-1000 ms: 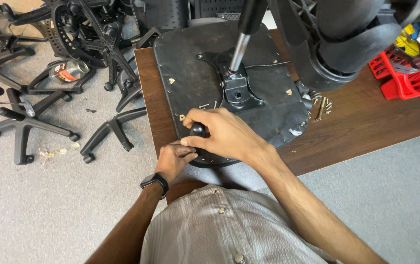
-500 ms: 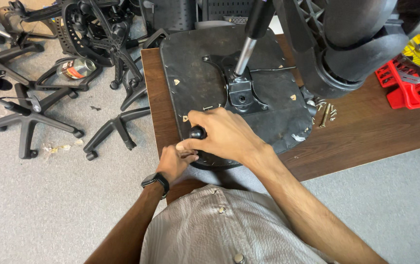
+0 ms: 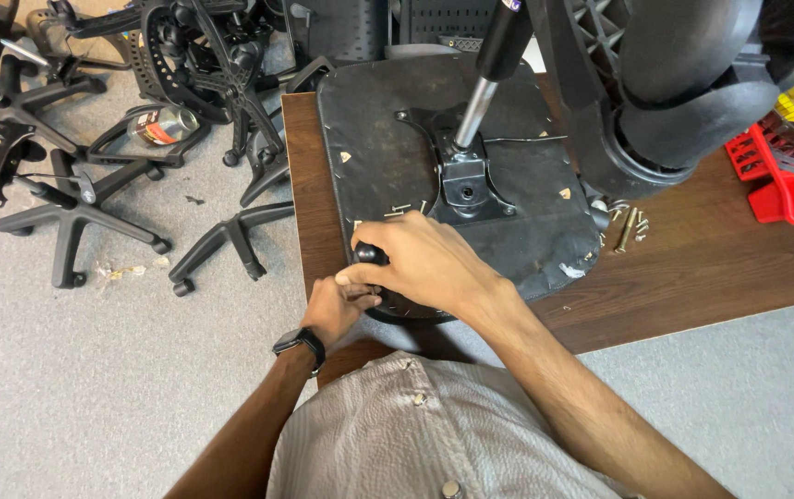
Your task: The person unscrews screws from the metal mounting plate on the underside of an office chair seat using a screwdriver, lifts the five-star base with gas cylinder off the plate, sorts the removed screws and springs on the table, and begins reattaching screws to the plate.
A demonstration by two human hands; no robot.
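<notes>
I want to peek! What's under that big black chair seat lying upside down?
The upside-down seat lies on a brown wooden table, which shows around its edges. Loose screws lie beside it. Anything directly beneath the seat is covered.

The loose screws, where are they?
In the head view, the loose screws lie on the brown table, right of the upside-down black chair seat and left of the red tray.

Grey carpet point(image 3: 64, 388) covers the floor across the left and lower right of the frame. A brown wooden table point(image 3: 692, 268) runs from the centre to the right edge. Black star-shaped chair bases point(image 3: 69, 208) lie scattered at upper left, and a red plastic bin point(image 3: 785, 189) sits at the right edge under even light.
</notes>
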